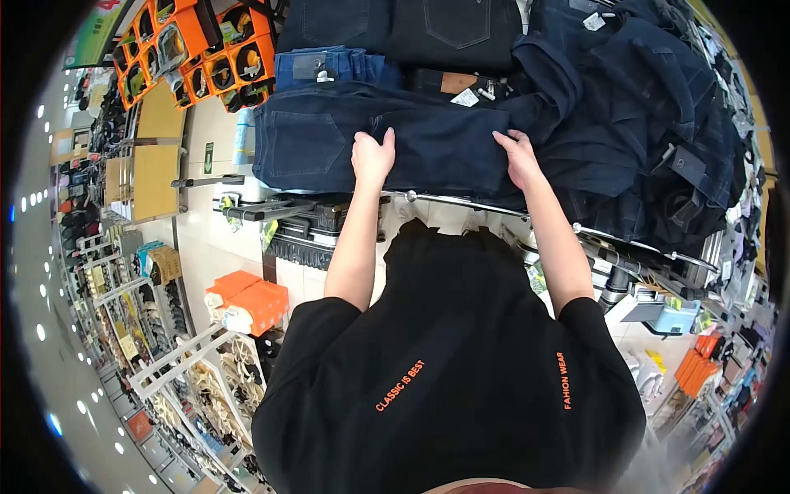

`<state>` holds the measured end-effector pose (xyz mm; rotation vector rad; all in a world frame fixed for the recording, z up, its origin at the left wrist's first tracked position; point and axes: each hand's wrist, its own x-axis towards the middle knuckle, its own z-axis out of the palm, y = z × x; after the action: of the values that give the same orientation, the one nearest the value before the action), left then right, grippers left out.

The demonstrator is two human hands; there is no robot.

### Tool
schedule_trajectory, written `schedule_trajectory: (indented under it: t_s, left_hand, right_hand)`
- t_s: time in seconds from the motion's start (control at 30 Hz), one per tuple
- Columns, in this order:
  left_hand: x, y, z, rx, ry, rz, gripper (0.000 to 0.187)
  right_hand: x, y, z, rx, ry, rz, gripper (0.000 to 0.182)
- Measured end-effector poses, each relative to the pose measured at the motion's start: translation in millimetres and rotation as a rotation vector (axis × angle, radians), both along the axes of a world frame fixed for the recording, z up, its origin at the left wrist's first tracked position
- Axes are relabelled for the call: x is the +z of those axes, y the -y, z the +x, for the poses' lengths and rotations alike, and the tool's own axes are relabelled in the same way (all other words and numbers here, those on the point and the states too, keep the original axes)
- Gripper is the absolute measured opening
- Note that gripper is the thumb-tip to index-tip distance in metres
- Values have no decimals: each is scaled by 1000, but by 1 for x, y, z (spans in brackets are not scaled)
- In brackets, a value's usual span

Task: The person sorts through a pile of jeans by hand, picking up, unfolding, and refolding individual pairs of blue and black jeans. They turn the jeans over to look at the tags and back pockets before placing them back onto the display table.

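Note:
A pair of dark blue jeans (444,148) lies folded lengthwise across the front of the display, its back pocket showing at the left end. My left hand (374,158) grips the near edge around the middle, thumb on top and the other fingers partly hidden. Further along, my right hand (520,160) pinches the same jeans near their right end. Just behind them sits a folded pair of black jeans with a brown leather patch (457,82) and a white tag (465,98). Beside it are brighter blue folded jeans (354,66).
Loose, unfolded dark jeans (617,123) are heaped to the right. Folded black jeans (453,33) lie at the back. A metal rail (461,201) runs along the display's front edge. Orange racks (234,53) stand at upper left, with orange boxes (251,300) and a white rack (185,362) at lower left.

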<state>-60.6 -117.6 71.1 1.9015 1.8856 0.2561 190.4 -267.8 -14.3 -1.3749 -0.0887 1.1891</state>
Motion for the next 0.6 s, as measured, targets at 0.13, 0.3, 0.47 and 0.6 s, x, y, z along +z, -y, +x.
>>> schedule_trajectory:
  t_s: [0.13, 0.3, 0.47, 0.6]
  left_hand:
    - [-20, -23, -12, -89, -113, -58, 42]
    - [5, -7, -10, -191, -64, 249, 30]
    - [16, -18, -23, -129, 4, 203, 27]
    - [2, -22, -30, -168, -66, 264, 26]
  right_hand:
    - [-1, 7, 0, 68, -93, 44, 75]
    - [-14, 12, 9, 102, -258, 130, 65]
    - [-15, 6, 7, 193, -121, 8, 73]
    - [-12, -7, 5, 342, 119, -205, 76]
